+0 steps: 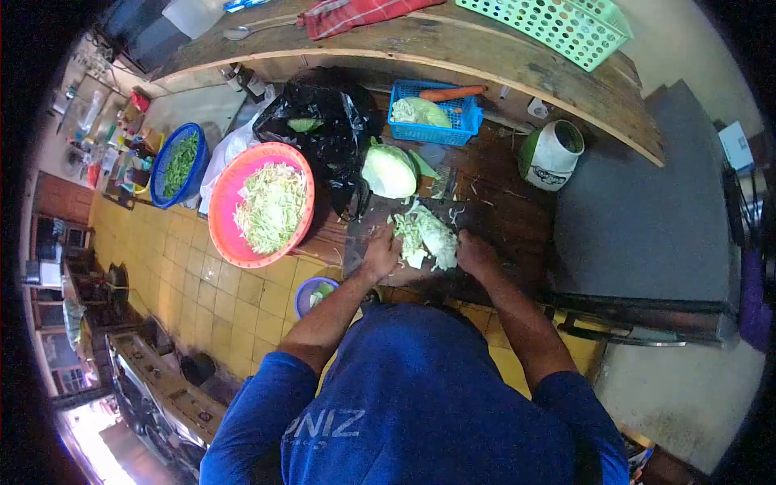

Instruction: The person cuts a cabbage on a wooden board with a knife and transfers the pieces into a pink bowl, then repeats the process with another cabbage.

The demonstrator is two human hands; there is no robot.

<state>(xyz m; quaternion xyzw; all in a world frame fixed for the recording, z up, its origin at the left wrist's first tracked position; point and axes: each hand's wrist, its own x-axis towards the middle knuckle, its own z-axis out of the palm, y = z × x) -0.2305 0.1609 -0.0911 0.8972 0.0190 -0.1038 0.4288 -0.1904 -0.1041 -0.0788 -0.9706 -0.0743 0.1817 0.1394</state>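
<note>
My left hand (381, 252) is at the left edge of a heap of shredded cabbage (410, 236), its fingers curled against the shreds. On the opposite side my right hand (477, 253) closes against the end of a cut cabbage piece (437, 240). Both lie on a dark cutting board (364, 230); no knife can be made out. Just beyond the board rests a larger pale green cabbage (389, 172). To the left stands a pink-red basin (220, 210) holding much shredded cabbage.
A black plastic bag (323, 113) lies behind the basin. A blue basket (440, 136) holds cabbage and a carrot (453, 94). A blue basin of greens (179, 166) is far left. A white container (553, 158) stands right, beside a grey fridge (647, 218). A wooden shelf (453, 40) overhangs the back.
</note>
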